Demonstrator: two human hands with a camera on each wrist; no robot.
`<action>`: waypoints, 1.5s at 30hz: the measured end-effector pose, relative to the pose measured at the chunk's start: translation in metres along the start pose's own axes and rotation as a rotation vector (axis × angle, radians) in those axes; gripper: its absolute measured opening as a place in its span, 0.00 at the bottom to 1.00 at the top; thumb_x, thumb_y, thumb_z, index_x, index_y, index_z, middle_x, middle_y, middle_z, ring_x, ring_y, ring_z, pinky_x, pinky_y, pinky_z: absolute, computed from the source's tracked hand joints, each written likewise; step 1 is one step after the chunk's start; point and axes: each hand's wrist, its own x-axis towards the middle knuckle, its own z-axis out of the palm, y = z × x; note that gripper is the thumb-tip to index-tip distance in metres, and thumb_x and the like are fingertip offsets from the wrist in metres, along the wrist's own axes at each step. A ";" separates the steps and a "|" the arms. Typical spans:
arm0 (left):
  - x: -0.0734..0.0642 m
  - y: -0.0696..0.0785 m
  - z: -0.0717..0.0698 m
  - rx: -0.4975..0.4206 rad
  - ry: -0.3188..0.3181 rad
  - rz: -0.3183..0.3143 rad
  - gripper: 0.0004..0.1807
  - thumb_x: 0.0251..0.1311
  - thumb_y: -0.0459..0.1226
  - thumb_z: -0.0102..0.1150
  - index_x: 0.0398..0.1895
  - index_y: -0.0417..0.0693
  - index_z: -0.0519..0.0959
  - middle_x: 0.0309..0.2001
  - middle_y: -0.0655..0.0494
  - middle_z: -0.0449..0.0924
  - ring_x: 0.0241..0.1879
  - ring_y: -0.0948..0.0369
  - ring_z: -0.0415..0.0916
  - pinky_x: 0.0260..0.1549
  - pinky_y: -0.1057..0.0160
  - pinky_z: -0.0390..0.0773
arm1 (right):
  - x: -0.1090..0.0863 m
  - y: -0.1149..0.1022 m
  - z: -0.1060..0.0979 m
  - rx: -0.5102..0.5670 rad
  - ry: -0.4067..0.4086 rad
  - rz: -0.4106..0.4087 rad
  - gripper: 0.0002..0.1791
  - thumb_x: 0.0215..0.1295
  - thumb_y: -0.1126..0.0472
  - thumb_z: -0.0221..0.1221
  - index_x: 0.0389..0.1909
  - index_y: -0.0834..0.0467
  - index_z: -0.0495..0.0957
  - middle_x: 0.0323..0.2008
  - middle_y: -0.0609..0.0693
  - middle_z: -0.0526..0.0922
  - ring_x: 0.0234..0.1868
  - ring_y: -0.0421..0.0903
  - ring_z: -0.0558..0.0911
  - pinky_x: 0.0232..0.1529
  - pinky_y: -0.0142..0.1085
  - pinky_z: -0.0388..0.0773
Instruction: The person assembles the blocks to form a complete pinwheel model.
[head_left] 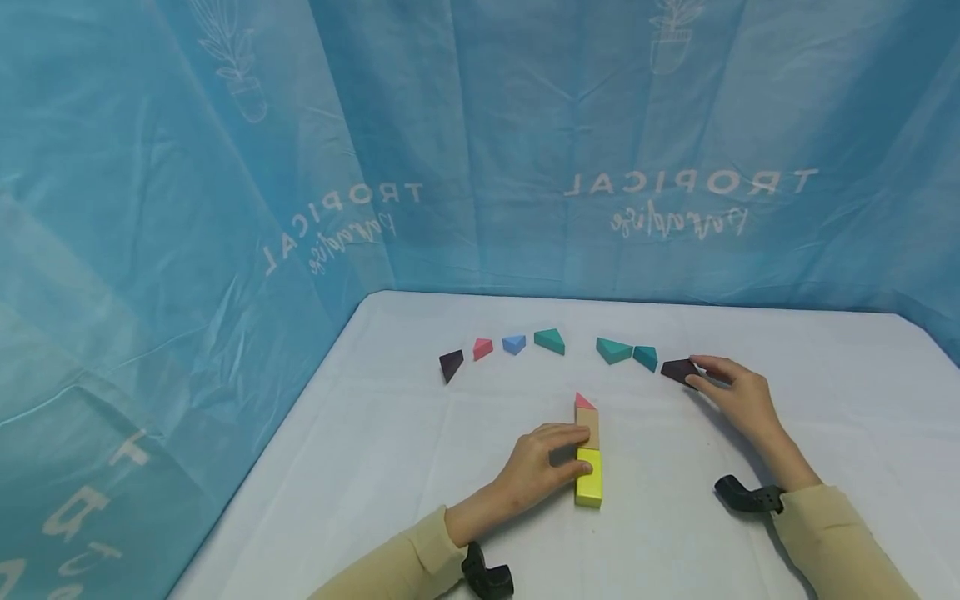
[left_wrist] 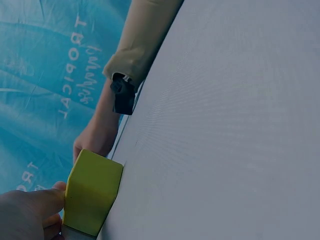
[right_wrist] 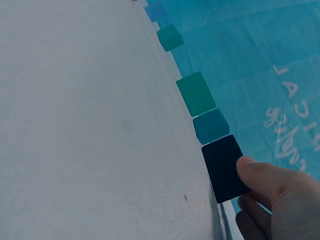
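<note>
In the head view my left hand (head_left: 536, 467) reaches in from the left to a straight row of blocks. Its fingertips touch a plain wooden block (head_left: 588, 418), and its thumb touches a yellow block (head_left: 588, 492). A small pink triangular block (head_left: 584, 402) tops the row. Over on the right, my right hand (head_left: 742, 400) pinches a dark brown block (head_left: 675, 371) between thumb and fingers. That dark block (right_wrist: 225, 167) lies beside a teal block (right_wrist: 212, 125) in the right wrist view. The yellow block (left_wrist: 94, 190) looms close in the left wrist view.
Beyond the row, several blocks form a curve: a dark triangle (head_left: 452, 365), a pink block (head_left: 482, 348), a blue block (head_left: 514, 344) and two green ones, (head_left: 550, 341) left and right. A white cloth (head_left: 420, 467) covers the table; blue curtains (head_left: 510, 150) hang behind and left.
</note>
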 end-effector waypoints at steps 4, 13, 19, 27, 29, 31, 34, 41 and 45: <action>0.000 0.000 0.000 -0.027 -0.005 -0.009 0.25 0.55 0.43 0.67 0.55 0.42 0.78 0.56 0.57 0.77 0.58 0.64 0.69 0.57 0.64 0.68 | -0.002 0.000 0.002 -0.021 0.013 -0.030 0.21 0.62 0.57 0.63 0.51 0.66 0.77 0.48 0.65 0.79 0.45 0.65 0.79 0.46 0.57 0.72; -0.001 0.001 0.000 -0.036 -0.013 -0.023 0.25 0.56 0.43 0.66 0.56 0.43 0.77 0.56 0.58 0.76 0.59 0.65 0.68 0.58 0.65 0.67 | -0.002 -0.001 0.001 -0.031 0.101 0.058 0.17 0.64 0.54 0.61 0.46 0.63 0.81 0.39 0.60 0.84 0.36 0.36 0.79 0.37 0.28 0.73; -0.001 0.001 -0.001 -0.020 -0.010 -0.017 0.25 0.56 0.43 0.66 0.56 0.43 0.77 0.56 0.57 0.76 0.58 0.65 0.68 0.57 0.65 0.67 | -0.001 -0.003 0.000 0.015 0.152 0.150 0.18 0.66 0.51 0.58 0.41 0.64 0.82 0.34 0.60 0.84 0.27 0.27 0.72 0.24 0.23 0.68; 0.000 0.000 -0.001 -0.029 -0.008 -0.019 0.25 0.56 0.43 0.66 0.56 0.43 0.77 0.56 0.57 0.77 0.58 0.65 0.69 0.58 0.65 0.67 | -0.001 -0.002 -0.001 0.043 0.150 0.158 0.18 0.67 0.51 0.57 0.42 0.63 0.82 0.35 0.56 0.84 0.30 0.27 0.74 0.26 0.22 0.68; 0.000 0.001 -0.001 -0.031 -0.010 -0.020 0.25 0.56 0.43 0.66 0.56 0.43 0.77 0.56 0.57 0.76 0.59 0.65 0.68 0.58 0.65 0.67 | -0.001 -0.003 0.000 0.058 0.146 0.142 0.18 0.66 0.51 0.57 0.45 0.62 0.81 0.39 0.56 0.83 0.34 0.25 0.73 0.32 0.19 0.69; 0.000 0.000 -0.001 -0.030 -0.010 -0.019 0.25 0.56 0.43 0.66 0.56 0.43 0.77 0.56 0.57 0.76 0.59 0.65 0.68 0.58 0.66 0.67 | 0.000 -0.003 0.002 0.079 0.131 0.096 0.18 0.66 0.52 0.58 0.48 0.62 0.79 0.44 0.58 0.82 0.39 0.23 0.72 0.39 0.17 0.68; 0.000 0.001 -0.002 -0.030 -0.008 -0.018 0.25 0.55 0.43 0.67 0.56 0.43 0.77 0.56 0.57 0.76 0.59 0.65 0.68 0.58 0.66 0.67 | 0.001 -0.005 0.003 0.126 0.069 -0.022 0.17 0.67 0.61 0.57 0.55 0.63 0.76 0.52 0.60 0.78 0.49 0.23 0.70 0.49 0.16 0.64; 0.001 -0.001 -0.001 -0.014 -0.005 -0.002 0.25 0.56 0.43 0.66 0.55 0.43 0.77 0.56 0.57 0.77 0.58 0.65 0.69 0.57 0.66 0.67 | 0.001 -0.010 0.009 0.117 -0.062 -0.158 0.23 0.64 0.74 0.52 0.60 0.60 0.73 0.59 0.60 0.73 0.62 0.44 0.69 0.62 0.31 0.62; 0.000 -0.001 0.000 -0.024 -0.007 -0.014 0.25 0.55 0.43 0.66 0.55 0.42 0.77 0.56 0.57 0.77 0.58 0.65 0.69 0.57 0.66 0.67 | 0.000 -0.010 0.012 0.079 -0.078 -0.127 0.22 0.62 0.75 0.54 0.58 0.60 0.75 0.56 0.61 0.76 0.58 0.62 0.71 0.57 0.56 0.66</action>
